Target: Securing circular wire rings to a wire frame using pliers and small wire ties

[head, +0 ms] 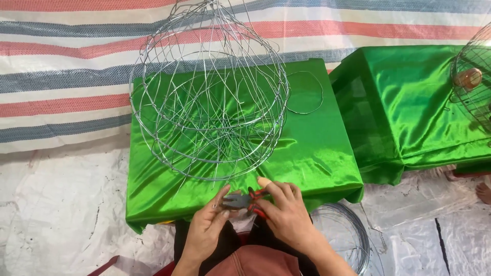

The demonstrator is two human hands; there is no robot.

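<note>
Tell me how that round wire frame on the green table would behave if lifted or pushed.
The wire frame is open thin wire, so probably light for its size. Its rounded sides suggest it could roll or tip. The glossy green cloth may let it slide.

No packages, labels, signs or screens in view

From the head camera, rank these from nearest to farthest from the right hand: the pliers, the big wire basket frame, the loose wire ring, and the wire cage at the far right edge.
1. Pliers: held in the right hand.
2. Wire basket frame: just ahead, on the green cloth.
3. Loose wire ring: farther back, right of the frame.
4. Wire cage: far right edge.
</note>
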